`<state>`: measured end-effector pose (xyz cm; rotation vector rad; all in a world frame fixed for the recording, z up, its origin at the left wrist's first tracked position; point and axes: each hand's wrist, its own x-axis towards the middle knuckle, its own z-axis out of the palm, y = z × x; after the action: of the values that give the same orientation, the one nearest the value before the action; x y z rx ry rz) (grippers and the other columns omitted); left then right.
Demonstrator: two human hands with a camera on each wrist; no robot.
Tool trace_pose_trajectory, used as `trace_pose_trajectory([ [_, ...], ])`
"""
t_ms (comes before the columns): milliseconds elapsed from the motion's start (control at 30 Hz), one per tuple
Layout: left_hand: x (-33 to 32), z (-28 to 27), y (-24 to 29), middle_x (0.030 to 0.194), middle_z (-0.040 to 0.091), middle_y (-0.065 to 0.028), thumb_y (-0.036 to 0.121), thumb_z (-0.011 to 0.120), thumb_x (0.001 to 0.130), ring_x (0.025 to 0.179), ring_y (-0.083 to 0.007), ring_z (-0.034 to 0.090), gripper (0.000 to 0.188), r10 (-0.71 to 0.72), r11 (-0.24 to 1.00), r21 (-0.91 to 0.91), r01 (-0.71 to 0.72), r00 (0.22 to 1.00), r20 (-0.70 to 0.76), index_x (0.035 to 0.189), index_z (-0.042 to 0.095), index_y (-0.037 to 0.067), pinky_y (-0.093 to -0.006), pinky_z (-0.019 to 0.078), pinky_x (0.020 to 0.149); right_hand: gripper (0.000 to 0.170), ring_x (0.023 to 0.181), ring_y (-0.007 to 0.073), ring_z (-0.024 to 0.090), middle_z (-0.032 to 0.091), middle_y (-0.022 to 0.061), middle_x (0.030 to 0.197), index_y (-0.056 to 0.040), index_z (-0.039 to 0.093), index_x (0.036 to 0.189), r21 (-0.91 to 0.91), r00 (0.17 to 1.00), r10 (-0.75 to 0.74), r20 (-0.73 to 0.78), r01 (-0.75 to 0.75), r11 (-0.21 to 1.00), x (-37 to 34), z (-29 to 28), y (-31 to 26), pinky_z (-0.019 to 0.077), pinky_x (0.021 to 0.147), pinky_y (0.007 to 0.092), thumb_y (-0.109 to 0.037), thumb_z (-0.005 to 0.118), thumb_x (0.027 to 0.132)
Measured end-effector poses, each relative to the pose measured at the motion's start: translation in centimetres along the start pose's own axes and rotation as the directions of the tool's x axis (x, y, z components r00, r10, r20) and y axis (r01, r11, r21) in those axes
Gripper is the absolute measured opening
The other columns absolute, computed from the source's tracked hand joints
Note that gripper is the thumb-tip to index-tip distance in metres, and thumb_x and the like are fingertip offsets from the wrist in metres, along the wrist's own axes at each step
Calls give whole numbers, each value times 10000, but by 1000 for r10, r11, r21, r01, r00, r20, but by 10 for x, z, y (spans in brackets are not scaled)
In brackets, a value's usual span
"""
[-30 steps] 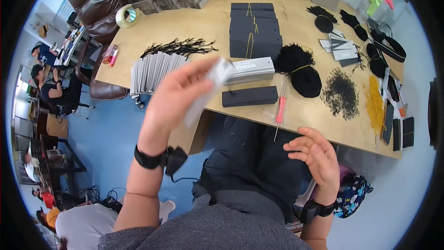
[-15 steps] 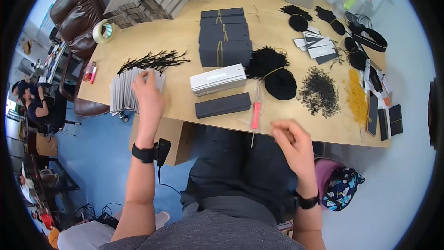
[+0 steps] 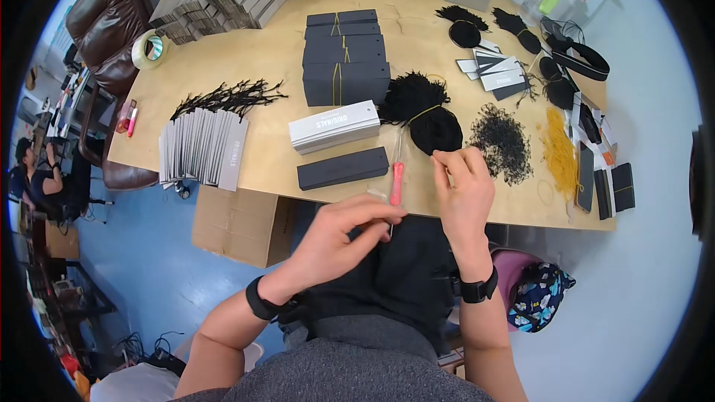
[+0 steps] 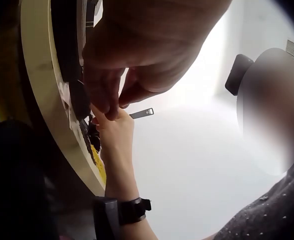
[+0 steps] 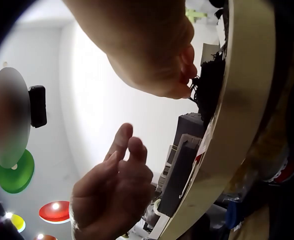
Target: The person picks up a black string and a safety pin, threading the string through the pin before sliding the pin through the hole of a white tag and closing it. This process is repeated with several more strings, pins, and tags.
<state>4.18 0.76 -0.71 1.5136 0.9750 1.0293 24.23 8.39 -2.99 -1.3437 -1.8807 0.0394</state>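
Note:
Above the lap at the table's front edge, the left hand [image 3: 335, 242] holds nothing, its thumb and forefinger extended near a pink-handled tool [image 3: 397, 182]. The right hand [image 3: 465, 190] has its fingertips at the lower edge of a tied black cord bundle [image 3: 436, 134]. In the right wrist view, the thumb and fingers of the right hand [image 5: 147, 50] pinch a thin strand beside the black cords [image 5: 212, 87]. A stack of white printed tags [image 3: 335, 128] lies behind a black tag pile [image 3: 342, 167]. Fanned white tags with black cords [image 3: 201, 149] lie at the left.
Banded black stacks [image 3: 346, 83] stand mid-table, with grey stacks [image 3: 223, 0] behind. Small black pieces [image 3: 500, 141], yellow bands [image 3: 558, 156] and loose tags [image 3: 495, 74] lie at the right. A tape roll [image 3: 147, 50] is at the back left.
The left hand first carried a white tag, then reached the fanned tags, and is now back near the middle without it. The right hand has moved forward to the black cord bundle.

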Motion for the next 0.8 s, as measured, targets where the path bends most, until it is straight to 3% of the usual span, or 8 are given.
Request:
trace_pose_trajectory([
  [267,15,22,-4,1141,677,-120,46,517,1015,991,-163,679,302,-240,960,-124,249,967,83,1299,595,-20,-297,553,873,109,715,275,587,543,79,788,-57,667,874,42,1000,-21,-4,21,999,-9,-11,-7,474,623,388,-23,732,794],
  [333,17,23,-8,1169,675,-139,159,490,1055,1033,-172,670,348,-330,863,-376,337,940,86,1323,562,-52,-304,539,897,116,704,276,578,530,82,780,-55,648,859,55,1000,-12,29,11,998,-15,-21,-19,468,615,393,-17,730,786],
  [367,19,23,-9,1169,675,-139,159,490,1055,1033,-172,670,348,-332,863,-375,339,939,85,1323,562,-52,-304,539,897,127,693,278,568,517,85,771,-53,628,845,67,998,-6,62,2,998,-19,-27,-26,463,608,397,-11,728,779],
  [433,23,23,-12,1135,676,-132,236,485,1066,1048,-179,655,409,-410,673,-596,439,891,194,1321,550,-77,-311,518,931,146,684,273,562,508,82,765,-59,612,825,93,994,-60,95,51,994,-29,-37,-38,456,596,391,-15,734,759],
  [467,25,24,-14,1135,676,-132,236,485,1066,1048,-179,655,409,-411,672,-596,440,891,194,1321,550,-77,-311,518,931,166,674,269,555,500,79,760,-66,596,804,116,986,-114,123,99,988,-35,-40,-42,450,584,385,-18,741,739],
  [633,30,27,-20,941,642,-39,229,516,1052,861,-137,597,387,-514,542,-653,529,823,240,1299,574,-64,-287,498,823,204,660,240,544,479,60,745,-87,577,775,201,943,-235,236,189,961,-69,-51,-59,432,556,352,-44,757,690],
  [667,31,28,-15,882,618,-15,210,534,1044,783,-114,559,369,-543,546,-649,530,814,207,1288,581,-62,-254,474,726,193,661,240,547,476,62,743,-83,578,777,231,929,-243,279,181,956,-74,-52,-61,440,565,349,-47,753,705],
  [800,29,26,-18,846,610,-10,187,554,1034,732,-97,536,345,-535,563,-649,511,824,185,1261,601,-68,-227,453,669,174,679,243,566,490,68,762,-73,590,800,428,872,-276,404,86,900,-89,-50,-66,464,586,347,-63,750,735],
])
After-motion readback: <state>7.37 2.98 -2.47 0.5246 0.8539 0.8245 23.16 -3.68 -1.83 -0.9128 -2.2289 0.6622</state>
